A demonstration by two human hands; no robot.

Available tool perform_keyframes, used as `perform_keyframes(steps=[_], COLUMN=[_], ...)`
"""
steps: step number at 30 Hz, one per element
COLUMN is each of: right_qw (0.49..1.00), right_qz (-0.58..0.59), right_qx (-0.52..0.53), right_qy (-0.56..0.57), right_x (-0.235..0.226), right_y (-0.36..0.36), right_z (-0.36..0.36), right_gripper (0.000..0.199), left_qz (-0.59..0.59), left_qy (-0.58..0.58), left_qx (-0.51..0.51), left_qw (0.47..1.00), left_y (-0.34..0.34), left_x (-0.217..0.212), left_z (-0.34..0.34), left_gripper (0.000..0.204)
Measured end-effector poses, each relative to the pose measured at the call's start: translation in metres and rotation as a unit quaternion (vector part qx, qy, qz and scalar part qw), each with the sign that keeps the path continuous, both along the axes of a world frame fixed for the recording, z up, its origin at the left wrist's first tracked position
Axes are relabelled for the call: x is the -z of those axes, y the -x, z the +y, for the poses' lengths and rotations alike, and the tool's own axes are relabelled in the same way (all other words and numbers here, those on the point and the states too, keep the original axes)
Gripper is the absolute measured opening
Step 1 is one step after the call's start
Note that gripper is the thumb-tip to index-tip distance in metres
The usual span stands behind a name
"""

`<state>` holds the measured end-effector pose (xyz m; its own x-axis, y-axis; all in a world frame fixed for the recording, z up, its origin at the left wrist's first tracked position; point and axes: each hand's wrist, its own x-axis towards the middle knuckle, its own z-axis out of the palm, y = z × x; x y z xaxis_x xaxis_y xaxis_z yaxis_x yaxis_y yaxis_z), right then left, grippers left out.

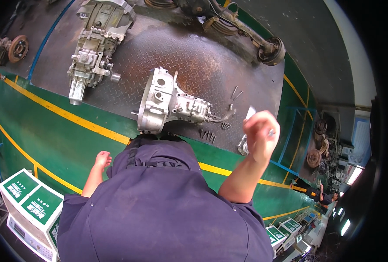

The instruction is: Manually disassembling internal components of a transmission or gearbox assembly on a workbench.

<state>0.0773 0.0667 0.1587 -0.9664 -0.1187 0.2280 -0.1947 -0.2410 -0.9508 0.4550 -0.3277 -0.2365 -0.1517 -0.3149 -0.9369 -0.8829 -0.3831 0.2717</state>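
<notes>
My right hand (262,133) is raised over the right end of the metal table, its fingers curled closed. A pale, pointed piece (250,112) shows by its fingertips and a small metallic bit by the palm; I cannot make out what they are. Below it, a small metal part (243,145) is partly hidden. My left hand (103,160) hangs low at my left side, away from the table, fingers loosely bent and nothing seen in them. In front of me lies a silver gearbox housing (159,98) with a wide bell end and a narrower case (193,108).
Several dark bolts (207,136) and two pins (236,92) lie near the housing on the tread-plate table (181,52). A larger gearbox (91,56) stands left; an axle with a drum (271,51) lies at the back. White-green cabinets (30,196) stand lower left; another person (318,194) is far right.
</notes>
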Motion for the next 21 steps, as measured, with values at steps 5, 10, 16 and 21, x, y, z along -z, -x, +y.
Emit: perform_keyframes(steps=[5, 10, 16, 21], right_qw=[0.982, 0.976, 0.934, 0.983], right_qz=[0.061, 0.054, 0.071, 0.072], right_qx=[-0.108, 0.179, -0.293, -0.156], right_qy=[-0.145, -0.111, -0.193, -0.058], right_x=[-0.023, -0.023, -0.045, -0.016], right_y=[0.009, -0.016, 0.008, 0.009], right_z=[-0.002, -0.041, 0.014, 0.006], right_gripper=[0.036, 0.014, 0.046, 0.073], left_qz=[0.023, 0.083, 0.065, 0.039], left_qy=[0.003, 0.048, 0.051, 0.041], left_qx=[0.042, 0.098, 0.093, 0.085], left_qw=[0.999, 0.991, 0.992, 0.995], left_y=[0.017, 0.019, 0.038, 0.059], left_x=[-0.011, 0.026, 0.009, -0.026], left_z=[0.026, 0.037, 0.044, 0.049], left_gripper=[0.015, 0.016, 0.015, 0.014])
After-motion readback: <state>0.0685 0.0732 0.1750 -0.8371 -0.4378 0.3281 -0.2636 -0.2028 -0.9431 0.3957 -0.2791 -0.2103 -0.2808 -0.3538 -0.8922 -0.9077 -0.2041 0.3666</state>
